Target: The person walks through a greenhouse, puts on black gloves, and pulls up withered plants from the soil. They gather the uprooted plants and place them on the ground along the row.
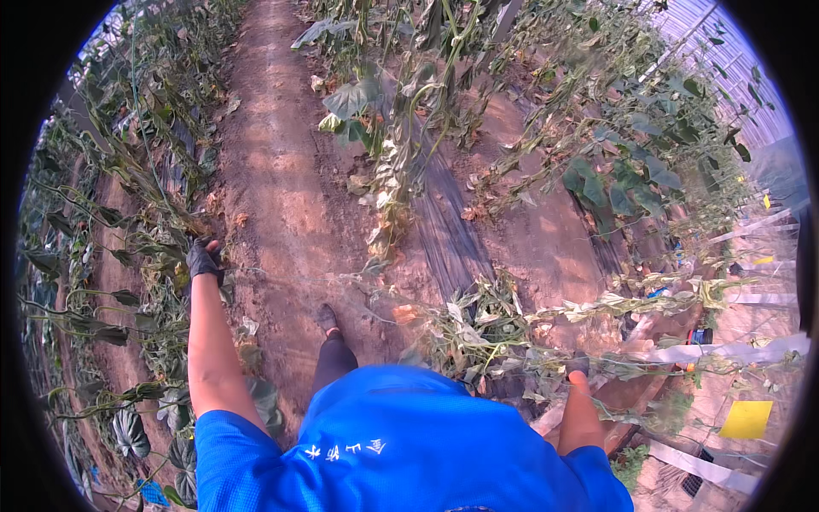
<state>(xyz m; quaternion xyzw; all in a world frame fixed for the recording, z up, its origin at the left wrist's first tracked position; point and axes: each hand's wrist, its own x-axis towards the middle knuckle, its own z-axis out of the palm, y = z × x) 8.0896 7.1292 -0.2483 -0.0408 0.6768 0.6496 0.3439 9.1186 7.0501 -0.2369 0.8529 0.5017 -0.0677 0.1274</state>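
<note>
My left hand (205,259), in a dark glove with bare fingertips, reaches out to the left. Its fingers are curled at the lower end of a bundle of withered vines (167,206); whether they grip it is unclear. A thin strand of twine (246,269) runs rightward from near this hand. Low on the right, my right hand (578,365) is mostly hidden among drooping vine stems and leaves. It is too small and covered to show its grip. A heap of wilted vines (489,323) lies between my body and the plastic mulch strip (441,211).
A bare soil path (272,147) runs ahead, with my foot (326,317) on it. Wilted climbing plants (409,83) hang along the rows. On the right are a yellow sheet (746,419), white strips (723,351) and a spool (700,336). A greenhouse wall (761,96) stands beyond.
</note>
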